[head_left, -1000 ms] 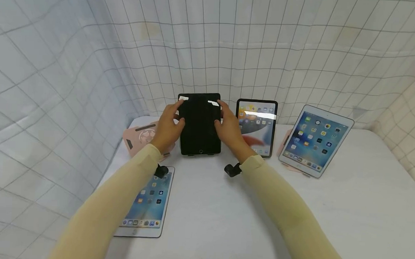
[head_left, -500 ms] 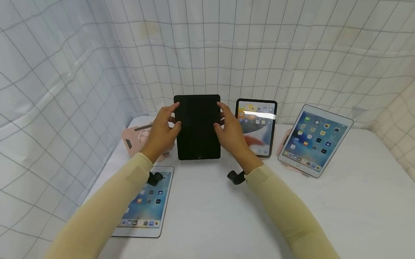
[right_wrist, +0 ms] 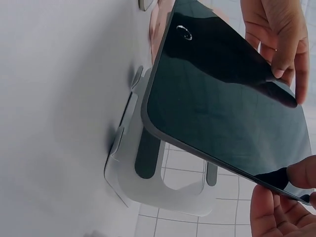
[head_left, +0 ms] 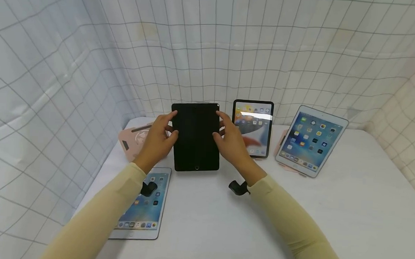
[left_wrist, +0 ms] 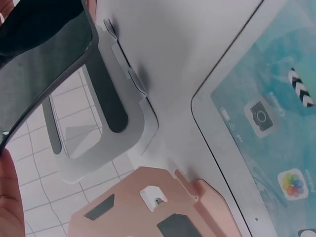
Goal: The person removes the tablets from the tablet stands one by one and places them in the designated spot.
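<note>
Holding black tablet (head_left: 197, 138) near the centre of the head frame, pinched along opposite side edges by left hand (head_left: 158, 139) and right hand (head_left: 230, 142), presumably for even balance, in front of grey stand (right_wrist: 148, 190).

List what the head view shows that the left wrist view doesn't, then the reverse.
Only the head view: the black-framed tablet with a lit screen, the tilted white-framed tablet at far right, and the right sleeve.

Only the left wrist view: the pale grey stand with its dark strips.

Both: the dark-screened tablet, gripped at its edge by the left hand; the pink stand; and the white-framed tablet lying on the table.
</note>
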The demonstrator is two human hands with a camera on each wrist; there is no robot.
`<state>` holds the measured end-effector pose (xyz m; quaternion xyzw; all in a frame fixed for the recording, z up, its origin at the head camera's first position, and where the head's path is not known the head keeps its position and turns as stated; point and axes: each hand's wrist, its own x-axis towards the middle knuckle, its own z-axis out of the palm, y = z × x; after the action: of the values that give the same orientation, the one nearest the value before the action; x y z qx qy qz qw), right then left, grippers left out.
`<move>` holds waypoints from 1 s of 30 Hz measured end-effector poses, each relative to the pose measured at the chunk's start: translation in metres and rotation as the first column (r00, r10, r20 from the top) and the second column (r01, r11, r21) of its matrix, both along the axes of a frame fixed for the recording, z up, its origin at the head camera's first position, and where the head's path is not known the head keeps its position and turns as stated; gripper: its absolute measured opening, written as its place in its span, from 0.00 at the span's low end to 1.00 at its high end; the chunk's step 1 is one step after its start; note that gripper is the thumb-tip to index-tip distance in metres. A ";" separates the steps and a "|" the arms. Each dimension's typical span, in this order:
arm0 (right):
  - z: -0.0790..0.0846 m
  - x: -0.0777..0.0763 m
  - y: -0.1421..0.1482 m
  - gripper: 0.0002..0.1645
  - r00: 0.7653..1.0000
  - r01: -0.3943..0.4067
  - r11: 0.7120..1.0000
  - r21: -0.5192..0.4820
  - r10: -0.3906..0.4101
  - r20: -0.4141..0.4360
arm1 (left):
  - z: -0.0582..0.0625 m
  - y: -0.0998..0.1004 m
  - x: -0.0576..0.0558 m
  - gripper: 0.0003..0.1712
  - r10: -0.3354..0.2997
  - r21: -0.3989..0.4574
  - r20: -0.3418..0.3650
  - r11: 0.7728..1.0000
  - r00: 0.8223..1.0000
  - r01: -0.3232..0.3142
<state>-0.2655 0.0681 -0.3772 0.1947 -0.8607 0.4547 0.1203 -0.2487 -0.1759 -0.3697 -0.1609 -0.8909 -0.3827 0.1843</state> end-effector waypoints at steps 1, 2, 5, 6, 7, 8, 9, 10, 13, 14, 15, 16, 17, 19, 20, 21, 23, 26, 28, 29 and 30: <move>-0.001 0.001 0.001 0.39 1.000 -0.002 1.000 -0.005 0.002 0.006 | 0.000 0.000 0.001 0.35 -0.002 -0.004 0.006 1.000 1.000 0.002; -0.001 0.002 0.002 0.39 1.000 -0.003 1.000 -0.009 0.003 0.011 | 0.001 0.000 0.002 0.35 -0.007 -0.003 0.015 1.000 1.000 0.007; -0.003 0.004 0.005 0.39 1.000 -0.004 1.000 -0.016 0.004 0.023 | 0.002 0.001 0.005 0.36 -0.016 0.004 0.052 1.000 0.998 0.016; -0.003 0.005 0.006 0.39 1.000 -0.002 1.000 -0.018 0.002 0.028 | 0.002 0.002 0.005 0.36 -0.020 0.009 0.065 1.000 0.998 0.020; -0.003 0.006 0.006 0.39 0.999 0.000 1.000 -0.020 0.001 0.038 | 0.001 0.002 0.006 0.36 -0.022 0.016 0.077 1.000 0.997 0.020; -0.004 0.007 0.007 0.39 0.999 0.001 1.000 -0.022 0.000 0.047 | 0.001 0.003 0.007 0.36 -0.023 0.021 0.086 1.000 0.996 0.021; -0.004 0.008 0.008 0.39 0.998 -0.001 1.000 -0.024 0.002 0.059 | 0.000 0.003 0.008 0.36 -0.024 0.023 0.095 0.999 0.995 0.022; -0.004 0.009 0.009 0.39 0.997 -0.001 1.000 -0.027 0.003 0.075 | -0.001 0.003 0.008 0.36 -0.025 0.024 0.103 0.999 0.994 0.023; -0.005 0.013 0.010 0.39 0.992 -0.004 0.999 -0.041 0.009 0.125 | -0.004 0.004 0.012 0.37 -0.030 0.025 0.130 0.999 0.991 0.027; -0.005 0.014 0.010 0.39 0.990 -0.004 0.999 -0.045 0.011 0.140 | -0.004 0.004 0.014 0.37 -0.032 0.022 0.138 0.999 0.990 0.029; -0.006 0.015 0.011 0.40 0.988 -0.006 0.999 -0.048 0.013 0.153 | -0.005 0.004 0.015 0.37 -0.034 0.016 0.144 0.999 0.989 0.032; -0.006 0.016 0.011 0.40 0.986 -0.005 0.998 -0.056 0.015 0.166 | -0.005 0.005 0.016 0.37 -0.037 0.012 0.149 0.999 0.988 0.036; -0.007 0.017 0.012 0.40 0.985 -0.006 0.998 -0.061 0.016 0.172 | -0.005 0.005 0.017 0.37 -0.039 0.008 0.154 0.999 0.987 0.038; -0.009 0.018 0.013 0.39 0.983 -0.006 0.998 -0.069 0.018 0.181 | -0.005 0.006 0.020 0.37 -0.038 0.003 0.162 0.999 0.986 0.038; -0.009 0.018 0.013 0.39 0.983 -0.006 0.997 -0.076 0.020 0.182 | -0.005 0.006 0.021 0.37 -0.038 0.000 0.168 0.999 0.985 0.039; -0.010 0.019 0.014 0.39 0.982 -0.005 0.997 -0.083 0.021 0.186 | -0.006 0.006 0.022 0.37 -0.041 0.003 0.174 0.999 0.984 0.041; -0.011 0.020 0.014 0.39 0.981 -0.001 0.995 -0.096 0.020 0.192 | -0.006 0.007 0.024 0.37 -0.039 0.014 0.200 0.999 0.979 0.037; -0.014 0.022 0.016 0.38 0.977 0.001 0.993 -0.119 0.024 0.210 | -0.006 0.008 0.027 0.38 -0.041 0.038 0.235 0.999 0.971 0.033; -0.015 0.024 0.017 0.38 0.974 0.004 0.991 -0.131 0.026 0.225 | -0.007 0.009 0.028 0.38 -0.044 0.055 0.255 0.998 0.966 0.031; -0.015 0.025 0.017 0.38 0.972 0.005 0.991 -0.133 0.027 0.233 | -0.007 0.009 0.029 0.38 -0.053 0.066 0.259 0.997 0.964 0.037; -0.016 0.026 0.018 0.38 0.970 0.005 0.990 -0.139 0.029 0.241 | -0.007 0.010 0.030 0.38 -0.062 0.077 0.260 0.996 0.964 0.044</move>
<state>-0.2398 0.0857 -0.3930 0.1341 -0.8342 0.5343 0.0247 -0.2192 -0.1663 -0.3768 -0.1261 -0.8887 -0.4367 0.0601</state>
